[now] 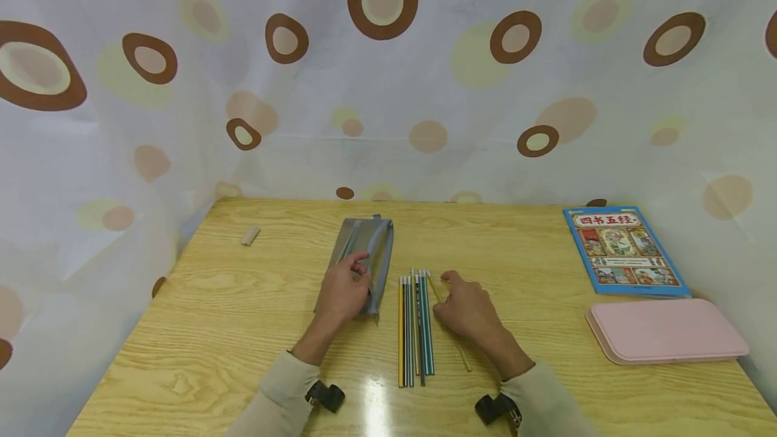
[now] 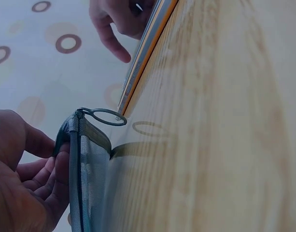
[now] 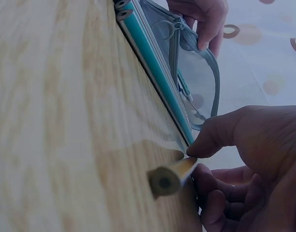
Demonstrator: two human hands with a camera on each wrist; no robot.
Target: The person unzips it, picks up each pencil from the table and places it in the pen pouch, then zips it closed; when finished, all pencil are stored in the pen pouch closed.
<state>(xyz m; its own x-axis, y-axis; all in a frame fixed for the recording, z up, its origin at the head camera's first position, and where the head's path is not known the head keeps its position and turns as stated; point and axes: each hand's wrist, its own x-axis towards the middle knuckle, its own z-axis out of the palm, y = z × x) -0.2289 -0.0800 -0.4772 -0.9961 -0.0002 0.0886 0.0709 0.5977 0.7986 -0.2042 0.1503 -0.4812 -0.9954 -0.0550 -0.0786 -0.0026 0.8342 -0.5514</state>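
I see the left hand [image 1: 344, 290] with its grip pinched closed on the gray pouch [image 1: 364, 238], which lies nearer the counter's [image 1: 212, 329] left edge than its right. The right hand's [image 1: 470, 305] grip pinches a gold pencil [image 3: 173, 179], just right of the pencil row [image 1: 425, 329].

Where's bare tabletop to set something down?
Free: yellow wood-grain table left of the grey mesh pouch, in front of the beige block; also between right hand and blue illustrated book. Crowded: centre, with left hand, pouch and slim striped pencils.
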